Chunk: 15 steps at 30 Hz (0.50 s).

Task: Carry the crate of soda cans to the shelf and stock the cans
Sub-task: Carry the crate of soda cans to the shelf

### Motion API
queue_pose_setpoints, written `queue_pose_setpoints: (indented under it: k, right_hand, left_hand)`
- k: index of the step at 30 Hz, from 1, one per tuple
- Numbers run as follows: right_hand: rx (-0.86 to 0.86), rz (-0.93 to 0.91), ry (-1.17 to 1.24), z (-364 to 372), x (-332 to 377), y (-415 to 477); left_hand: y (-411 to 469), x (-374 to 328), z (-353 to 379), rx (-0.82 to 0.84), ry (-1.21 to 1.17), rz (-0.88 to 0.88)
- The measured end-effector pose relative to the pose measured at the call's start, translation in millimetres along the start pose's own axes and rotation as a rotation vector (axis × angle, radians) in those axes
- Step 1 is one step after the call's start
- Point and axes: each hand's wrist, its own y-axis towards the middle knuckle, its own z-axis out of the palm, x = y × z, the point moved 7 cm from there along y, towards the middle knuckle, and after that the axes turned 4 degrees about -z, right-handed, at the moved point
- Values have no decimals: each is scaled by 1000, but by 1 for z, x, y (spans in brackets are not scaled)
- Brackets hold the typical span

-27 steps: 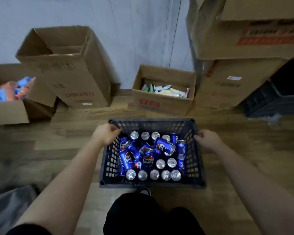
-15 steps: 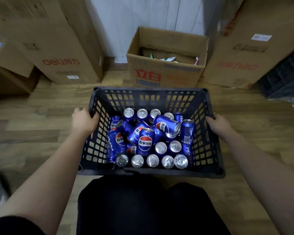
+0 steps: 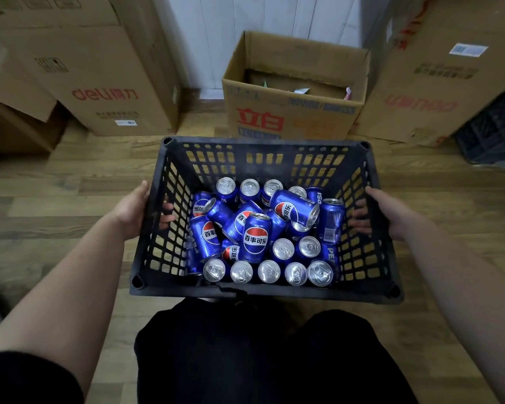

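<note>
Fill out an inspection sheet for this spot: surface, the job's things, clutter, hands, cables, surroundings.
Surface: wooden plank floor.
Job's things: black crate holding blue soda cans, some upright, some lying on top; no shelf in view.
Clutter: open cardboard box beyond the crate, packets inside; large box on the left; large box on the right; second crate far right.
Hands: left hand grips the crate's left wall, fingers through the holes; right hand grips the right wall likewise.
Cables: nothing seen.
Surroundings: white wall behind the boxes.
</note>
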Motion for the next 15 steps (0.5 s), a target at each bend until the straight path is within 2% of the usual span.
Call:
queue_pose_setpoints:
  k: [15]
  right_hand:
    - [99,51,125,1,-5,7]
  left_hand:
    - [23,1,11,165,2,-105]
